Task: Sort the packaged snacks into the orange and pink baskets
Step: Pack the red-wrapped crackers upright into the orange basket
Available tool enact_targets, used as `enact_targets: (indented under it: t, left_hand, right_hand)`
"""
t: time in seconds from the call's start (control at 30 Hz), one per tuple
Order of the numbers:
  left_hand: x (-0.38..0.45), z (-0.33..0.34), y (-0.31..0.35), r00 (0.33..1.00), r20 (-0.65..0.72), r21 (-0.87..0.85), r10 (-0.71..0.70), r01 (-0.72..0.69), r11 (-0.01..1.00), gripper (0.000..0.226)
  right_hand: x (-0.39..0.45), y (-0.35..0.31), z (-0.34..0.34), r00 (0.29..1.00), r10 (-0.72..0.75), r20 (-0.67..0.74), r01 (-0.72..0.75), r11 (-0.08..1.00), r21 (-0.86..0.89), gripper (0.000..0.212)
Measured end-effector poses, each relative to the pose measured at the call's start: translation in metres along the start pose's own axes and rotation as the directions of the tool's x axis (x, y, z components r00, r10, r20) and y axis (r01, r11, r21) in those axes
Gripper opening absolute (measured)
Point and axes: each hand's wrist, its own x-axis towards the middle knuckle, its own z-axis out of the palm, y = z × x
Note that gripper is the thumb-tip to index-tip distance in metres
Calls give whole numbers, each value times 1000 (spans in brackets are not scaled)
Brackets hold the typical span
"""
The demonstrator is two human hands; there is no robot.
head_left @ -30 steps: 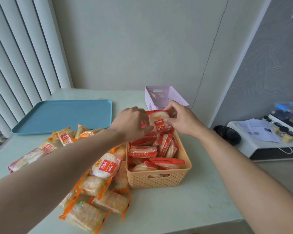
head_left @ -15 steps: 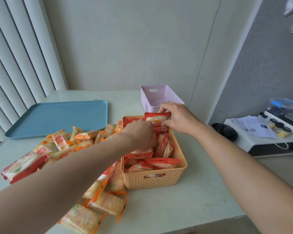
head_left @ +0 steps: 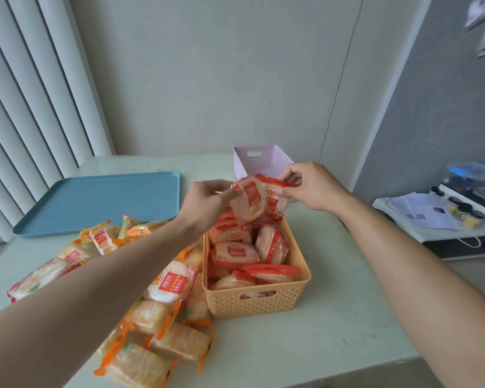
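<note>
The orange basket [head_left: 300,287] stands mid-table, packed with several red-edged snack packs. Behind it is the pink basket [head_left: 275,158]; what it holds is hidden. My left hand [head_left: 205,203] pinches one red-edged pack [head_left: 247,203] above the basket's far end. My right hand [head_left: 314,186] pinches a second red-edged pack [head_left: 275,194] right beside it; the two packs overlap. A heap of loose packs [head_left: 163,287], red-edged and orange-edged, lies left of the orange basket, partly under my left forearm.
A blue tray [head_left: 101,200] lies at the back left of the table [head_left: 333,345]. Vertical blinds hang on the left. To the right, off the table, a low white stand [head_left: 431,228] carries papers and small jars. The table's front edge runs near the bottom.
Both hands rose from inside the orange basket's far end. The left hand now holds a pack lifted up beside the pack in the right hand.
</note>
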Motion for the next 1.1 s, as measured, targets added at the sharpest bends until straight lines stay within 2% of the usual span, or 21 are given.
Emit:
enact_targets:
  t: [0.07, 0.13, 0.27, 0.37, 0.47, 0.57, 0.63, 0.7, 0.73, 0.8, 0.83, 0.9, 0.93, 1.0, 1.1]
  left_hand:
    - [1, -7, 10, 999, -54, -181, -8, -1, 983, 12]
    - [3, -15, 16, 994, -109, -258, -9, -20, 966, 14]
    - [5, -25, 15, 986, -168, -276, -6, -41, 960, 16]
    - [3, -26, 10, 989, -147, -258, -26, -13, 966, 14]
    - [0, -25, 4, 996, -91, -224, -25, 4, 975, 14]
    - [-3, -25, -1, 998, -59, -211, -27, 14, 977, 12]
    - [-5, -28, -2, 999, -34, -188, -10, 4, 982, 13]
    - [-6, -31, -2, 1000, 0, -171, 11, -11, 985, 14]
    - [-7, -33, -2, 1000, 13, -171, 22, -20, 985, 15]
    - [-7, -35, -2, 999, 12, -144, 40, -38, 989, 17]
    - [-7, -37, -3, 999, 1, -104, 50, -50, 993, 18]
    - [-7, -39, -5, 998, 12, -27, 62, -62, 998, 19]
    - [-7, -40, -6, 998, 37, -13, 57, -57, 998, 19]
    - [-9, -39, -9, 995, 94, -24, 46, -44, 999, 19]
    - [-13, -34, -10, 983, 172, -27, 66, -62, 998, 19]
  right_hand:
    - [2, 3, 4, 1000, -3, 24, 3, 1000, -24, 19]
    - [4, 2, 7, 998, -12, 69, 16, 998, -61, 20]
    - [5, -4, 16, 991, -27, 134, 51, 983, -179, 22]
    - [6, -11, 27, 981, 12, 195, 52, 946, -321, 24]
    - [3, -17, 45, 966, 33, 256, 92, 881, -463, 24]
    - [0, -18, 60, 973, -13, 232, 163, 748, -643, 22]
    - [3, -18, 54, 967, 26, 252, 154, 727, -669, 26]
    - [7, -18, 41, 965, 85, 250, 79, 810, -581, 24]
    - [8, -19, 34, 977, 88, 193, 18, 871, -490, 26]
    - [7, -26, 22, 996, 69, 48, -55, 968, -246, 28]
    - [4, -32, 19, 998, 56, 18, -53, 993, -108, 24]
    - [-6, -47, 18, 993, 69, 95, -83, 984, 160, 4]
    - [-10, -53, 20, 983, 78, 168, -116, 966, 232, 15]
    - [-17, -58, 25, 959, 64, 276, -133, 962, 238, 31]
    - [-20, -53, 35, 965, 38, 259, -81, 985, 155, 22]
